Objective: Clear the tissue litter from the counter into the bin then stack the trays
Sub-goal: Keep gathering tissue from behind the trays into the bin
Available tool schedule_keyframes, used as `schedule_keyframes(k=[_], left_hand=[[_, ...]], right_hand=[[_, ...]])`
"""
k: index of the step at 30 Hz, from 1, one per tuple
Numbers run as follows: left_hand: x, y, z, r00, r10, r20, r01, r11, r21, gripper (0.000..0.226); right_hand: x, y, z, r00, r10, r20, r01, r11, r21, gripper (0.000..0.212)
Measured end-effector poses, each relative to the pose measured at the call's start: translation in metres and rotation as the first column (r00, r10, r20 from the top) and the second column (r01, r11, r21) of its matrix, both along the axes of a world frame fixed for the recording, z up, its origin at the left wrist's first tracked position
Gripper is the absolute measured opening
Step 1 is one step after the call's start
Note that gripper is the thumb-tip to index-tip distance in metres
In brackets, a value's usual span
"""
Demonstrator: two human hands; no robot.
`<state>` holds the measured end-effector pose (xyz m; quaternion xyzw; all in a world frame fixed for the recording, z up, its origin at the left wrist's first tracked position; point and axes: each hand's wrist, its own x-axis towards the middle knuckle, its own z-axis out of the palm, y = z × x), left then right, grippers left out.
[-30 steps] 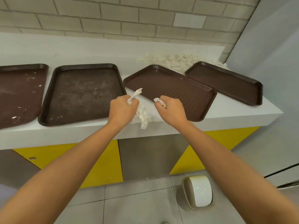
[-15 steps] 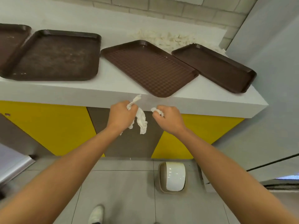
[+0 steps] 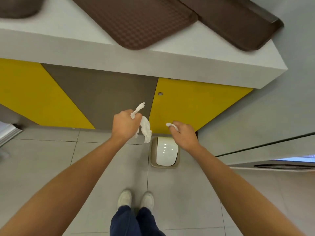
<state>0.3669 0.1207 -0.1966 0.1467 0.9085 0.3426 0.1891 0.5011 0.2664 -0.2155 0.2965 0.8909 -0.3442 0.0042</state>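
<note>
Grips crumpled tissue strip (image 3: 145, 127) in left hand (image 3: 125, 124), centre frame; pinches small tissue scrap (image 3: 170, 125) in right hand (image 3: 183, 135), overlapping the white-lidded bin (image 3: 164, 152) on the floor. Shows two brown trays (image 3: 141, 23) lying on tabletop (image 3: 187, 62), upper frame.

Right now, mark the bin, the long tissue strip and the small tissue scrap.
bin (image 3: 164, 153): head view, on its white swing lid.
long tissue strip (image 3: 146, 129): head view, on the hanging middle part.
small tissue scrap (image 3: 169, 124): head view, on the end that pokes out.
</note>
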Motion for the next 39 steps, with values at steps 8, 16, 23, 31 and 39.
schedule_keyframes(k=[8,16,23,31,39], left_hand=[[0.021,0.026,-0.096,0.992,-0.037,0.124,0.045,0.997,-0.066,0.030],[0.045,0.030,-0.237,0.983,-0.014,0.184,0.028,0.997,-0.074,0.037],[0.062,0.025,-0.338,0.969,-0.016,0.247,0.051,0.990,-0.134,0.031],[0.074,0.035,-0.372,0.954,0.015,0.299,0.012,0.996,-0.088,0.026],[0.096,0.046,-0.387,0.923,0.046,0.382,-0.009,0.995,-0.097,0.034]], right_hand=[[0.041,0.005,-0.108,0.969,-0.119,0.218,0.142,0.986,-0.092,0.041],[0.070,0.001,-0.259,0.903,-0.166,0.396,0.237,0.962,-0.137,0.028],[0.067,0.002,-0.368,0.861,-0.171,0.480,0.286,0.942,-0.178,0.033],[0.050,0.015,-0.409,0.800,-0.232,0.554,0.423,0.872,-0.245,0.032],[0.042,0.018,-0.409,0.705,-0.418,0.573,0.709,0.451,-0.543,0.020]])
